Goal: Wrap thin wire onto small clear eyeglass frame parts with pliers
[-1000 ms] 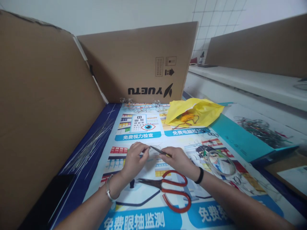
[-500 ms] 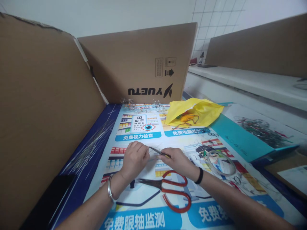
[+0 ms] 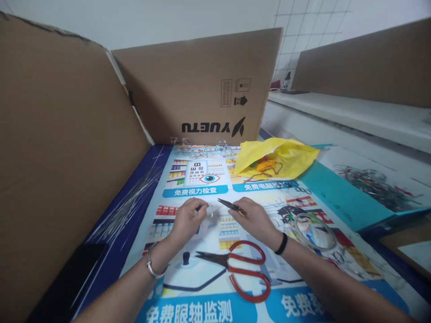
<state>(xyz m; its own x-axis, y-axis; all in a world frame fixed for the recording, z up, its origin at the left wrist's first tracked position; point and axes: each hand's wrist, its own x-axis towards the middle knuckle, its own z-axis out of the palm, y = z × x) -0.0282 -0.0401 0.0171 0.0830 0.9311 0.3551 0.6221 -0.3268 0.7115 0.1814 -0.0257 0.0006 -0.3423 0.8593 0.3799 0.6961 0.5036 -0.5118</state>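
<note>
Between the thumb and fingers of my left hand (image 3: 188,222) is a thin silvery wire (image 3: 212,210), bent into a small loop with a loose end pointing right. My right hand (image 3: 255,220) grips a pair of pliers (image 3: 232,206) with dark, slim jaws pointing left. The jaws stand a short way from the wire and do not touch it. Below both hands, red-handled scissors (image 3: 240,269) lie on the printed sheet with their blades to the left.
Straight wires (image 3: 124,206) lie at left beside a black flat object (image 3: 69,278). A yellow bag (image 3: 296,157), a wire coil (image 3: 332,237) and a turquoise folder (image 3: 340,197) bearing a tangled wire pile (image 3: 373,186) are at right. Cardboard panels (image 3: 168,85) stand behind and left.
The pliers have come away from the wire, moving right and up with my right hand. My left hand has turned, so the wire loop shows. The view has shifted slightly.
</note>
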